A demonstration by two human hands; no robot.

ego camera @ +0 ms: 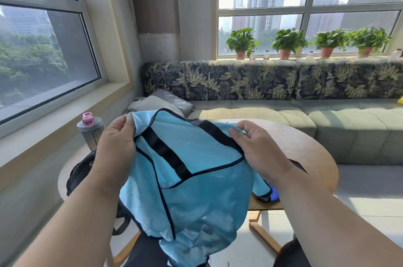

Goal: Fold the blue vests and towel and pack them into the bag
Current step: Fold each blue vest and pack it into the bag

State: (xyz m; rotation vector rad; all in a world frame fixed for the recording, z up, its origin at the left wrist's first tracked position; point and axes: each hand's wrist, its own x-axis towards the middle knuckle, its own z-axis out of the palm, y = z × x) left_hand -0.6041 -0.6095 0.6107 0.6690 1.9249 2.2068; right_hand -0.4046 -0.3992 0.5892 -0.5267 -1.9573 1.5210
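I have both arms reaching forward; my left hand (115, 146) and right hand (259, 149) are raised, thumbs pinching against curled fingers.

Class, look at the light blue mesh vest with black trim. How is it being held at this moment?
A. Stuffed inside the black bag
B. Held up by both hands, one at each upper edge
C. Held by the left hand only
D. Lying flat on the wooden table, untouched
B: the left hand and the right hand each pinch an upper edge of the light blue mesh vest, which hangs between them above the round wooden table.
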